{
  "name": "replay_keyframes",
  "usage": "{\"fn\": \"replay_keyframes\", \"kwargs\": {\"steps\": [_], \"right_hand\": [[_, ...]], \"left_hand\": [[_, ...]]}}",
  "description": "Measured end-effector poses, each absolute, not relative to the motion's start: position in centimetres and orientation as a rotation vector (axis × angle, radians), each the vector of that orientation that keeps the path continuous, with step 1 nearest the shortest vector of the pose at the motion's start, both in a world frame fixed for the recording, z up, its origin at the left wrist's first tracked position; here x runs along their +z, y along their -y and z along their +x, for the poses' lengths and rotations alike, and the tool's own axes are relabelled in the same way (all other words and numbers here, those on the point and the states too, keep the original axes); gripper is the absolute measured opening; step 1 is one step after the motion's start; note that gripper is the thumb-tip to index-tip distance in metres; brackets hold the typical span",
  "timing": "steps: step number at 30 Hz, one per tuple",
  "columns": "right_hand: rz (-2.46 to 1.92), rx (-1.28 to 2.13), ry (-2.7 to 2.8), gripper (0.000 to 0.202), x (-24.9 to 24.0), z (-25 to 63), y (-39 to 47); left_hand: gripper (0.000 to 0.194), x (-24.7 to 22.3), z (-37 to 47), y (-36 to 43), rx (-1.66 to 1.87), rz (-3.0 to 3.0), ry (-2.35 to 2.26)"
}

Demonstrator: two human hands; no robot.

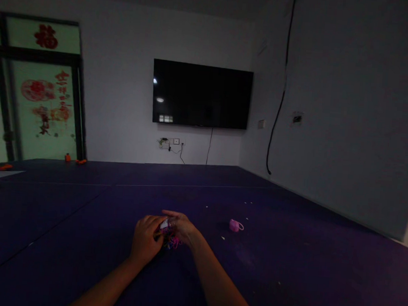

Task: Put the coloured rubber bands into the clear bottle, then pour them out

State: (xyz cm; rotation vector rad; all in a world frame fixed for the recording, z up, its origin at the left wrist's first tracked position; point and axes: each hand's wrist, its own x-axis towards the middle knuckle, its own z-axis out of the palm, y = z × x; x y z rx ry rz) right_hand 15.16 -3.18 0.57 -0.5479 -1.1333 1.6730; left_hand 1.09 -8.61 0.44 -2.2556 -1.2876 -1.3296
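Both hands meet low in the middle of the head view, around a small tangled bundle of pink, purple and orange strands (pixel 172 241). My left hand (pixel 145 240) curls round the bundle's left side with its fingers bent. On the other side, my right hand (pixel 182 227) touches the top of the bundle, with one finger stretched out to the left. A small whitish piece (pixel 164 224) shows between the hands. The strands hang below the fingers, just over the dark purple surface (pixel 123 208). What exactly the right fingertips grip is too small to tell.
A pink object with a loop (pixel 234 225) lies right of my hands, among several small white scraps. Orange objects (pixel 67 157) stand by the glass door at the left. A black television (pixel 201 95) hangs on the far wall; a dark cable (pixel 277 116) runs down the right wall.
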Motion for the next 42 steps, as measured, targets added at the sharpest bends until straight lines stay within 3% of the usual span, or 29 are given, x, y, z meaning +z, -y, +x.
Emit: {"fn": "replay_keyframes", "kwargs": {"steps": [17,28,32,38,42], "right_hand": [[-0.462,1.528,0.835,0.026,1.0,14.0,3.2],[-1.414,0.482,1.391,0.05,-1.0,16.0,2.8],[-1.355,0.546,1.479,0.06,-1.4,15.3,3.0],[-0.965,1.186,1.339,0.086,-1.2,13.2,2.9],[-0.894,1.27,1.291,0.086,-1.2,13.1,2.9]], "left_hand": [[0.034,-0.2,0.9,7.2,-1.684,-2.164,1.562],[0.054,0.7,0.7,7.6,-2.249,-1.893,1.769],[0.053,0.8,0.5,7.6,-2.274,-1.836,1.822],[0.052,0.7,0.5,7.5,-2.219,-1.859,1.795],[0.053,0.7,0.6,7.6,-2.226,-1.866,1.787]]}}
